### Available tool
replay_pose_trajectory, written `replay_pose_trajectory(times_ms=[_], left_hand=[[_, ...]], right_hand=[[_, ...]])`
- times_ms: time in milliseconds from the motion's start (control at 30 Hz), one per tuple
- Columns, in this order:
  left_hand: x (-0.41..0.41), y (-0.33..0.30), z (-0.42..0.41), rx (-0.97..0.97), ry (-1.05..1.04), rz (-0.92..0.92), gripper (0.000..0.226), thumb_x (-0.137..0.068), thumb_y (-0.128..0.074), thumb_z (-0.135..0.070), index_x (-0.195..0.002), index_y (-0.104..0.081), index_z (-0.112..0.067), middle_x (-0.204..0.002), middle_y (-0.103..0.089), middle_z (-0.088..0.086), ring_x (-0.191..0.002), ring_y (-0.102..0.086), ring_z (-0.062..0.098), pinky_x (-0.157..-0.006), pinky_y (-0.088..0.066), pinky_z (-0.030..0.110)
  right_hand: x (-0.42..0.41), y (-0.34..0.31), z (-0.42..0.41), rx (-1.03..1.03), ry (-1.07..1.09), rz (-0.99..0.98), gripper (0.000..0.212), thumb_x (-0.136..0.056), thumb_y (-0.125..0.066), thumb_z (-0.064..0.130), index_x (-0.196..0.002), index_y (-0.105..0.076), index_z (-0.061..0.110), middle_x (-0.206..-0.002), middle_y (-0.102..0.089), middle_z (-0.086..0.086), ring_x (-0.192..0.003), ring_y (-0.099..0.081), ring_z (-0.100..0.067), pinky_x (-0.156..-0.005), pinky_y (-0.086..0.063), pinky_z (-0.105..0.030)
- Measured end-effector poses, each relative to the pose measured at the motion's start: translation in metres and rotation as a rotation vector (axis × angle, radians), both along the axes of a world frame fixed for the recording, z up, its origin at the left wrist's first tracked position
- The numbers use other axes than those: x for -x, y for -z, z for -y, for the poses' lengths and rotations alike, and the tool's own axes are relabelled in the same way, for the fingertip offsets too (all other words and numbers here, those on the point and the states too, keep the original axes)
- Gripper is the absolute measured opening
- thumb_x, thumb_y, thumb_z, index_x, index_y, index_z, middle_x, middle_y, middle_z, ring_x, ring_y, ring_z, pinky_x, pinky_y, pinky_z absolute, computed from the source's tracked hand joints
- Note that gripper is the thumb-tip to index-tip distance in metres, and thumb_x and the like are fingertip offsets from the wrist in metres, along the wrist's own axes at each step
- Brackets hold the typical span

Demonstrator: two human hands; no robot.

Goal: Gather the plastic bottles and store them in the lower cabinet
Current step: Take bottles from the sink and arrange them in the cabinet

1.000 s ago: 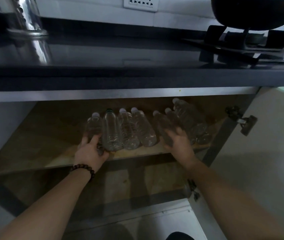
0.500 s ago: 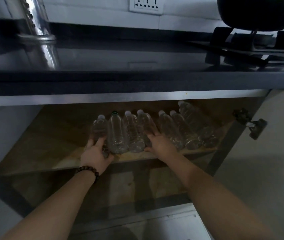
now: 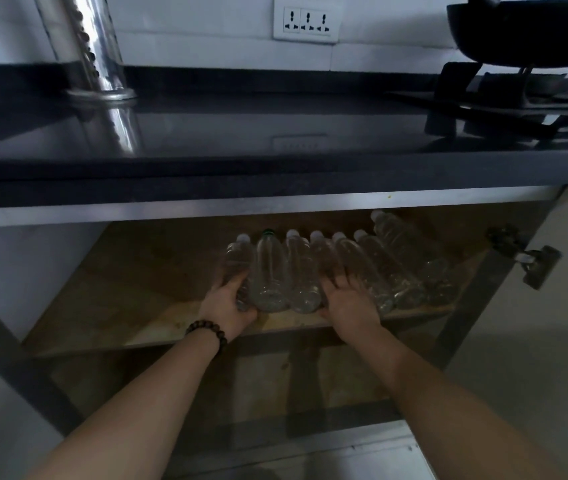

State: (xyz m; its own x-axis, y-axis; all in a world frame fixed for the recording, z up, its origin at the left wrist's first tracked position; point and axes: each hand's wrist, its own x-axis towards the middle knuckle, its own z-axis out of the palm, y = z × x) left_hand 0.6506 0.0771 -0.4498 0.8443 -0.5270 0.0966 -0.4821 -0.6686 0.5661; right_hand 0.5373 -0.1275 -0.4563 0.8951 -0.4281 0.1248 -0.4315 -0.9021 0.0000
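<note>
Left grip (image 3: 228, 299) curls round the leftmost plastic bottle (image 3: 239, 261); right grip (image 3: 348, 297) lies flat, fingers straight, on the row. Seven plastic bottles (image 3: 362, 268) lie side by side on the cabinet shelf (image 3: 157, 323). Storage appears nearly complete; only final alignment seems left.

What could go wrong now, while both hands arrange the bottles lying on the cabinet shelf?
1. The bottles lie on their sides with their bases at the front edge of the wooden shelf; a push from the left hand or the right hand may roll one off.
2. The rightmost bottle seems to lie partly on top of its neighbours, so it might slide when they move.
</note>
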Motion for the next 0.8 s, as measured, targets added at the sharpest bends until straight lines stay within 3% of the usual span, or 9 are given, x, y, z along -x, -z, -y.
replay_pose_trajectory(times_ms=[67, 233, 333, 400, 467, 567, 667, 800], left_hand=[[0.000, 0.001, 0.002, 0.096, -0.035, -0.022, 0.079, -0.075, -0.077, -0.029, -0.143, -0.038, -0.035, -0.153, -0.027, 0.005, -0.135, -0.035, 0.025, -0.104, -0.034, 0.031], [0.016, 0.005, 0.005, 0.554, -0.311, -0.180, 0.065, -0.076, -0.078, -0.020, -0.135, -0.051, -0.025, -0.138, -0.048, 0.003, -0.124, -0.048, 0.024, -0.092, -0.038, 0.029], [0.037, 0.002, 0.011, 0.712, -0.313, -0.141, 0.063, -0.077, -0.076, -0.018, -0.134, -0.051, -0.028, -0.137, -0.049, 0.001, -0.121, -0.049, 0.018, -0.095, -0.042, 0.032], [0.052, -0.007, 0.025, 0.765, -0.228, -0.059, 0.058, -0.078, -0.076, -0.022, -0.126, -0.050, -0.042, -0.134, -0.047, -0.006, -0.110, -0.048, 0.000, -0.088, -0.043, 0.023], [0.064, -0.017, 0.049, 0.770, -0.115, -0.023, 0.057, -0.079, -0.074, -0.028, -0.127, -0.048, -0.046, -0.134, -0.044, -0.010, -0.108, -0.044, -0.006, -0.084, -0.039, 0.016], [0.087, -0.027, 0.102, 0.691, 0.033, -0.058, 0.063, -0.083, -0.071, -0.031, -0.138, -0.042, -0.039, -0.140, -0.041, -0.003, -0.117, -0.043, 0.004, -0.089, -0.039, 0.020], [0.116, -0.029, 0.152, 0.584, 0.141, -0.041, 0.062, -0.087, -0.067, -0.026, -0.142, -0.040, -0.031, -0.142, -0.040, 0.004, -0.124, -0.042, 0.013, -0.098, -0.038, 0.026], [0.131, -0.027, 0.196, 0.342, 0.261, 0.019, 0.059, -0.090, -0.060, -0.021, -0.144, -0.038, -0.025, -0.150, -0.030, 0.013, -0.133, -0.035, 0.031, -0.108, -0.035, 0.036]], right_hand=[[0.001, -0.002, 0.000, -0.002, -0.009, 0.000, 0.077, -0.089, -0.056, 0.042, -0.150, -0.011, 0.027, -0.160, -0.001, -0.006, -0.145, -0.003, -0.033, -0.117, -0.007, -0.045], [0.009, -0.021, -0.002, -0.104, -0.064, -0.042, 0.079, -0.090, -0.053, 0.045, -0.151, -0.006, 0.028, -0.160, -0.002, -0.006, -0.146, -0.003, -0.030, -0.119, -0.008, -0.045], [0.020, -0.036, -0.003, -0.300, -0.085, 0.152, 0.066, -0.093, -0.051, 0.038, -0.149, -0.015, 0.034, -0.157, -0.019, -0.004, -0.143, -0.017, -0.026, -0.116, -0.021, -0.045], [0.028, -0.045, -0.002, -0.443, -0.112, 0.275, 0.065, -0.095, -0.048, 0.036, -0.148, -0.011, 0.042, -0.159, -0.015, 0.002, -0.144, -0.017, -0.023, -0.115, -0.024, -0.048], [0.040, -0.051, 0.003, -0.492, -0.139, 0.338, 0.064, -0.096, -0.047, 0.035, -0.147, -0.012, 0.047, -0.159, -0.010, 0.008, -0.145, -0.012, -0.018, -0.117, -0.021, -0.047], [0.063, -0.056, 0.018, -0.500, -0.151, 0.384, 0.062, -0.096, -0.047, 0.026, -0.147, -0.017, 0.044, -0.158, -0.013, 0.011, -0.143, -0.016, -0.012, -0.116, -0.018, -0.037], [0.083, -0.059, 0.038, -0.475, -0.105, 0.423, 0.056, -0.096, -0.044, 0.014, -0.146, -0.028, 0.032, -0.155, -0.026, 0.001, -0.141, -0.026, -0.016, -0.117, -0.023, -0.038], [0.104, -0.058, 0.069, -0.379, 0.035, 0.292, 0.056, -0.096, -0.044, 0.009, -0.148, -0.028, 0.022, -0.157, -0.019, -0.008, -0.143, -0.021, -0.022, -0.116, -0.018, -0.032]])
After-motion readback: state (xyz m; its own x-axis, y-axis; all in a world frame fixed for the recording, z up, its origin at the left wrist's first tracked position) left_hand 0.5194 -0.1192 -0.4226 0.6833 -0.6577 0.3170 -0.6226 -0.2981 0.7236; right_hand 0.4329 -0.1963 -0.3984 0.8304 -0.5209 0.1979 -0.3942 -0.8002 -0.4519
